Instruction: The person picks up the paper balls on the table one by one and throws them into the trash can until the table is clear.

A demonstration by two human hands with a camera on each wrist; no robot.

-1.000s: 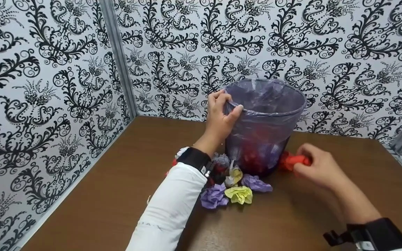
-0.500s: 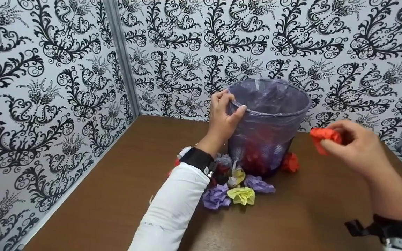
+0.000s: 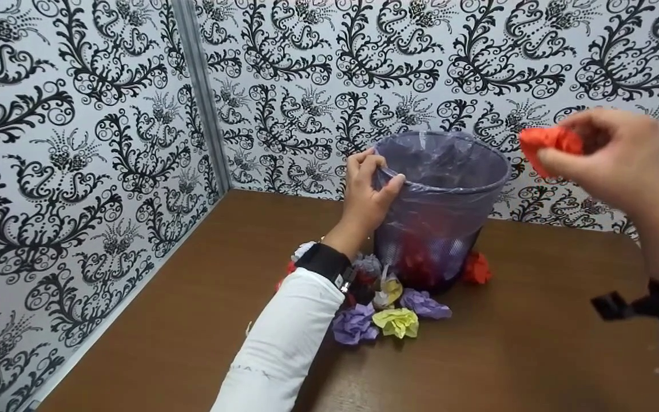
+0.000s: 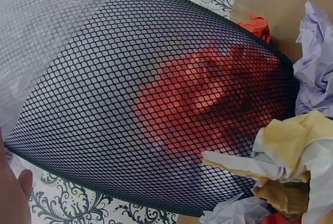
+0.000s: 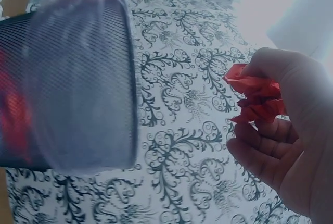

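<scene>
A black mesh wastebasket [image 3: 421, 246] lined with a clear purplish plastic bag [image 3: 449, 212] stands on the table. My left hand [image 3: 366, 191] grips its near-left rim, thumb and fingers pinching the bag's edge. Raised to the right of the basket, at about rim height or above, my right hand [image 3: 621, 154] pinches a crumpled red paper ball [image 3: 550, 146]; the right wrist view shows the same red paper [image 5: 255, 94] between thumb and fingers, apart from the basket. Through the mesh in the left wrist view, red crumpled paper [image 4: 203, 99] lies inside the basket.
Purple [image 3: 355, 324] and yellow [image 3: 397, 322] paper balls lie before the basket, with grey and yellow-white ones partly behind my left forearm. Another red ball [image 3: 477, 268] rests at the basket's right foot on the brown table [image 3: 192, 274]. Patterned walls [image 3: 284, 114] stand behind and left.
My right hand has lifted a red paper ball from beside the basket's base, moving it up and to the right. The left hand keeps its hold on the rim.
</scene>
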